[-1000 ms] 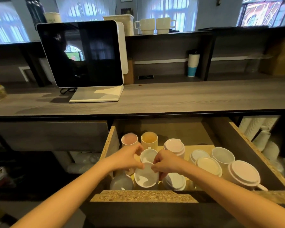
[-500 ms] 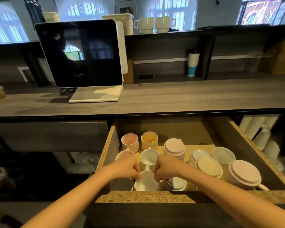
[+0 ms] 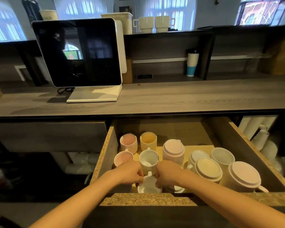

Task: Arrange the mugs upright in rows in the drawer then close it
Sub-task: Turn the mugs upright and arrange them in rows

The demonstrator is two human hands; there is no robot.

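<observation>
The open chipboard drawer [image 3: 105, 155] holds several mugs. Upright at its left stand a pink mug [image 3: 128, 142], a yellow mug [image 3: 148, 140], a second pink mug [image 3: 123, 159] and a white mug [image 3: 148, 160]. At the front sits another upright white mug [image 3: 149, 185], gripped at its rim by my left hand [image 3: 130, 173] and my right hand [image 3: 167, 174]. To the right, several mugs stand upside down: a tall pink one [image 3: 173, 150], a yellow one [image 3: 208, 169] and a large pink one [image 3: 243, 177]. A pale one [image 3: 222, 155] looks upright.
The drawer's front edge [image 3: 148, 199] lies just under my wrists. Above is a grey countertop [image 3: 171, 99] with a touchscreen terminal [image 3: 79, 53]. Stacked paper cups [image 3: 260, 132] sit outside the drawer at right. A closed drawer front [image 3: 48, 135] is at left.
Both hands have lowered the white mug from above the drawer's middle down to the front row, behind the front panel. A pink mug at left is now uncovered.
</observation>
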